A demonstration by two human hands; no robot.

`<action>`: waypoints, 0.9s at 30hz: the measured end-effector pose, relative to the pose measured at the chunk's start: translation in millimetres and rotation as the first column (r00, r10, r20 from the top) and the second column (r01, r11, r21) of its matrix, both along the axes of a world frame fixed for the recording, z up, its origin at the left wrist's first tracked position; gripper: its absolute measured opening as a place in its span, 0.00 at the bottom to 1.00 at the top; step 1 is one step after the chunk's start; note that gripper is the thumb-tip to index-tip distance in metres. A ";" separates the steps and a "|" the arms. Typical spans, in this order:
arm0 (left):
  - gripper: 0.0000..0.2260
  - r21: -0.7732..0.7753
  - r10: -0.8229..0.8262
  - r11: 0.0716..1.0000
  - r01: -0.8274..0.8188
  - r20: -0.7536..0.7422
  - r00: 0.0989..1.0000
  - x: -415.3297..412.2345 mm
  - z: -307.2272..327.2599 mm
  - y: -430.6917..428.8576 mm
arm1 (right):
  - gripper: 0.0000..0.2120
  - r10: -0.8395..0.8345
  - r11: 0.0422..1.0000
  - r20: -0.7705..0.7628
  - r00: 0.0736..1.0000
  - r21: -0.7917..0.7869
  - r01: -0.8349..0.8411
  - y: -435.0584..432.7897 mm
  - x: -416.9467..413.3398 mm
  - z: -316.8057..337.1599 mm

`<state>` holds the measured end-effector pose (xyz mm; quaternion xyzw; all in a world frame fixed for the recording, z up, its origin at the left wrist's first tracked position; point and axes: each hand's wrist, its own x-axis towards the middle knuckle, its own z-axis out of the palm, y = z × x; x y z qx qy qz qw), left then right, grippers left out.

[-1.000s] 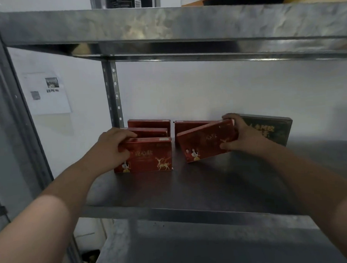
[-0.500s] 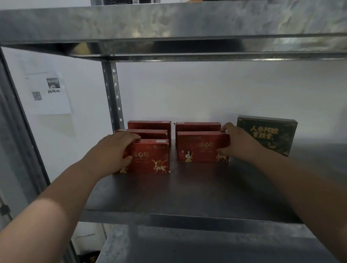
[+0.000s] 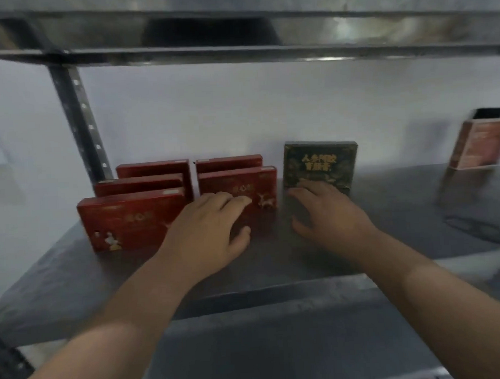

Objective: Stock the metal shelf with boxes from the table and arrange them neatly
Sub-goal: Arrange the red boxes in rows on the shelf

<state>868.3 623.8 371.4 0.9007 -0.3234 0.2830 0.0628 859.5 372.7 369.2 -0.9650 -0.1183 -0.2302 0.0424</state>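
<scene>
Both hands have let go of the front boxes and drawn back, and I now see them spread over the grey metal shelf (image 3: pixel 387 212), holding nothing. Five flat red cardboard boxes (image 3: pixel 130 220) stand upright in two rows at the back left, a dark green box (image 3: pixel 320 164) just right of them. My left hand (image 3: pixel 207 234) hovers before the right row, my right hand (image 3: pixel 330 214) near the green one.

Bare hands (image 3: pixel 207 234), forearms unsleeved

Five red boxes (image 3: pixel 132 220) standing on metal shelf (image 3: pixel 387 212); one dark green box (image 3: pixel 320 164); one reddish box (image 3: pixel 480 145) far right; two hands.
</scene>
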 end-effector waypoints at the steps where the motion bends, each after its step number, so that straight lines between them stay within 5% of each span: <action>1: 0.24 0.011 -0.033 0.999 0.034 -0.017 0.999 -6.4 -2.7 -12.7 | 0.25 -0.008 1.000 -0.001 1.000 0.009 0.008 -6.6 -13.5 -4.5; 14: 0.21 0.053 -0.489 0.860 0.508 -0.200 0.849 -148.2 -94.0 -225.4 | 0.16 -0.365 0.923 -0.018 0.931 0.126 0.364 -141.8 -263.9 -110.7; 21: 0.18 0.111 -0.605 0.678 0.727 -0.477 0.637 -264.7 -185.5 -348.7 | 0.14 -0.590 0.709 -0.420 0.690 0.138 0.691 -211.5 -431.8 -205.5; 27: 0.24 0.186 -0.629 0.451 0.873 -0.628 0.458 -364.2 -244.9 -424.2 | 0.17 -0.675 0.447 -0.581 0.455 0.168 0.879 -228.4 -553.1 -258.4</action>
